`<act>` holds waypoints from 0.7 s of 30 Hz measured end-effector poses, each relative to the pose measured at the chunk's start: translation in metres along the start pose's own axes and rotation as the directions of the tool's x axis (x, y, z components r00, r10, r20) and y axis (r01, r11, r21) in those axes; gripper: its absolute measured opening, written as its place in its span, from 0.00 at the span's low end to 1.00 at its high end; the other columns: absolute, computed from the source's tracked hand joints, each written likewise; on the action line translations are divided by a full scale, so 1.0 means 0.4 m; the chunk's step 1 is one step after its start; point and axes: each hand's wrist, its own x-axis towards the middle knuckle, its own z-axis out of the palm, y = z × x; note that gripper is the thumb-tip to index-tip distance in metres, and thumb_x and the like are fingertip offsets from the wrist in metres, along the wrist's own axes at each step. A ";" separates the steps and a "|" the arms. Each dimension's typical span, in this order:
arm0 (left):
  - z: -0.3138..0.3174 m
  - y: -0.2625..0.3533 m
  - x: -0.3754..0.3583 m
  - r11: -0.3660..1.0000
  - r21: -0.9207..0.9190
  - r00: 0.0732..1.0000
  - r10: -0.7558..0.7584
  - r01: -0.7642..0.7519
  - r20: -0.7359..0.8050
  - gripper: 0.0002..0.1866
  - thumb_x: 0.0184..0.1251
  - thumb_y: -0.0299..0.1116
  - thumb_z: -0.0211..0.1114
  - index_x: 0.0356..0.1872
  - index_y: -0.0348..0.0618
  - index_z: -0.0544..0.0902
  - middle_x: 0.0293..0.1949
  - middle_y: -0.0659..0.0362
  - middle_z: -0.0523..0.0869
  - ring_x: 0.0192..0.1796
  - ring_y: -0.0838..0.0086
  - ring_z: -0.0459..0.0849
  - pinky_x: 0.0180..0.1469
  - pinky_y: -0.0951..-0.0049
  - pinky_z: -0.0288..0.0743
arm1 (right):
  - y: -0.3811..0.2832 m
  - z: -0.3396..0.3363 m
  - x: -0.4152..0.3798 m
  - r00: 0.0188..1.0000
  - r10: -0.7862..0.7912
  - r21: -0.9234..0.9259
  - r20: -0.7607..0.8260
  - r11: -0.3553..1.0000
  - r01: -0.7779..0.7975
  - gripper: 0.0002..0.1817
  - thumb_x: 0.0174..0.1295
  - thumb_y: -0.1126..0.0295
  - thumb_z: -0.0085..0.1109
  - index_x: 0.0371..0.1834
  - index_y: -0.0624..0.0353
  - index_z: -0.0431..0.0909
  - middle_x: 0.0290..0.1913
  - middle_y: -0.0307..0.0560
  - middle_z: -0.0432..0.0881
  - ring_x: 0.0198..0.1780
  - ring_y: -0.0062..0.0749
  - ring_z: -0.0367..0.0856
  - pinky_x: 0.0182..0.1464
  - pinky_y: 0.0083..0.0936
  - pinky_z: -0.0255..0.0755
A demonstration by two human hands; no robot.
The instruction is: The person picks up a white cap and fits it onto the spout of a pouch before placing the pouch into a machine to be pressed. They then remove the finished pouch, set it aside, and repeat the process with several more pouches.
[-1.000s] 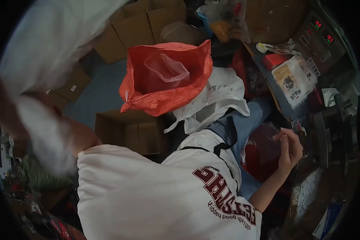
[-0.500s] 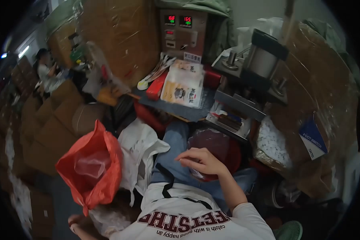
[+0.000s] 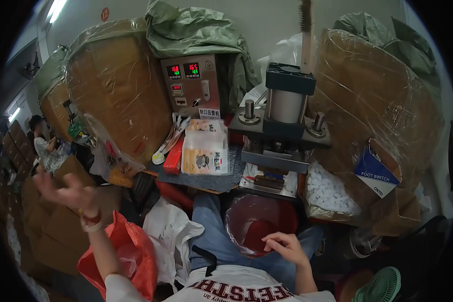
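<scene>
My left hand is raised at the left, above an open red bag, blurred, its fingers spread and nothing in them. A bracelet circles that wrist. My right hand hovers at the right rim of a dark red tub lined with clear plastic between my knees. Its fingers are bent and loosely apart, with no object visible in them. A white bag lies between the red bag and my leg. Printed pouches are stacked on the grey work surface.
A press machine stands beyond the tub, beside a control box with lit displays. Small white pieces fill a container at the right. Large wrapped cartons flank the bench. A green fan is at the lower right; another person is far left.
My left hand has risen from the lower left to above the red bag. The view has tilted up, showing more of the machine and wall. My right hand remains near the tub.
</scene>
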 end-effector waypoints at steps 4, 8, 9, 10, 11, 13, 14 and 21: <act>0.289 0.225 -0.030 0.901 -0.243 0.933 0.357 -0.359 -0.055 0.14 0.67 0.35 0.59 0.51 0.45 0.72 0.59 0.51 0.70 0.62 0.57 0.69 0.68 0.52 0.57 | 0.067 0.015 -0.085 0.983 0.119 0.081 -0.143 0.991 -0.108 0.10 0.68 0.73 0.56 0.47 0.64 0.82 0.32 0.43 0.85 0.35 0.21 0.83 0.41 0.19 0.77; 0.422 0.305 0.008 0.813 -0.526 0.941 -0.331 0.249 -0.065 0.16 0.65 0.30 0.58 0.52 0.41 0.70 0.59 0.51 0.70 0.65 0.58 0.66 0.69 0.56 0.55 | 0.109 0.033 -0.122 0.926 0.243 0.233 -0.288 0.956 -0.178 0.10 0.69 0.73 0.55 0.47 0.67 0.80 0.31 0.45 0.84 0.35 0.23 0.81 0.42 0.19 0.75; 0.426 0.313 0.000 0.802 -0.544 0.940 -0.336 0.247 -0.068 0.16 0.65 0.30 0.58 0.52 0.41 0.70 0.59 0.51 0.70 0.65 0.58 0.66 0.69 0.56 0.55 | 0.119 0.031 -0.120 0.917 0.254 0.250 -0.307 0.951 -0.180 0.10 0.69 0.73 0.54 0.47 0.67 0.80 0.31 0.44 0.83 0.35 0.23 0.81 0.42 0.20 0.75; 0.423 0.318 -0.012 0.776 -0.566 0.927 -0.371 0.280 -0.049 0.17 0.65 0.28 0.57 0.54 0.39 0.69 0.60 0.50 0.70 0.65 0.58 0.67 0.70 0.55 0.54 | 0.118 0.030 -0.111 0.913 0.250 0.249 -0.323 0.953 -0.173 0.10 0.69 0.73 0.54 0.47 0.67 0.80 0.31 0.44 0.83 0.35 0.23 0.81 0.42 0.20 0.75; 0.415 0.322 -0.027 0.749 -0.583 0.914 -0.405 0.314 -0.028 0.18 0.66 0.27 0.56 0.55 0.38 0.68 0.60 0.49 0.70 0.65 0.59 0.67 0.71 0.55 0.53 | 0.113 0.026 -0.101 0.914 0.256 0.254 -0.316 0.951 -0.178 0.11 0.70 0.72 0.55 0.48 0.67 0.80 0.31 0.43 0.83 0.35 0.22 0.80 0.42 0.19 0.75; 0.396 0.319 -0.058 0.747 -0.584 0.918 -0.398 0.318 -0.008 0.18 0.66 0.26 0.55 0.56 0.37 0.67 0.60 0.49 0.70 0.66 0.58 0.67 0.71 0.55 0.52 | 0.098 0.015 -0.082 0.911 0.259 0.252 -0.320 0.951 -0.182 0.11 0.70 0.71 0.55 0.49 0.66 0.80 0.31 0.42 0.83 0.35 0.21 0.80 0.41 0.18 0.74; 0.388 0.296 -0.066 0.754 -0.562 0.911 -0.412 0.339 -0.003 0.17 0.66 0.26 0.54 0.55 0.38 0.67 0.60 0.49 0.70 0.65 0.60 0.66 0.70 0.56 0.53 | 0.089 0.011 -0.069 0.923 0.248 0.216 -0.293 0.958 -0.189 0.11 0.70 0.71 0.55 0.49 0.67 0.80 0.30 0.43 0.83 0.35 0.21 0.80 0.41 0.18 0.74; 0.172 0.417 -0.256 0.703 -0.386 0.629 -0.111 0.597 0.770 0.20 0.71 0.46 0.49 0.53 0.43 0.76 0.53 0.54 0.80 0.53 0.66 0.78 0.59 0.66 0.69 | 0.086 0.012 -0.042 0.875 0.278 0.331 -0.396 0.932 -0.147 0.11 0.69 0.70 0.56 0.47 0.66 0.80 0.30 0.44 0.82 0.35 0.25 0.81 0.42 0.21 0.75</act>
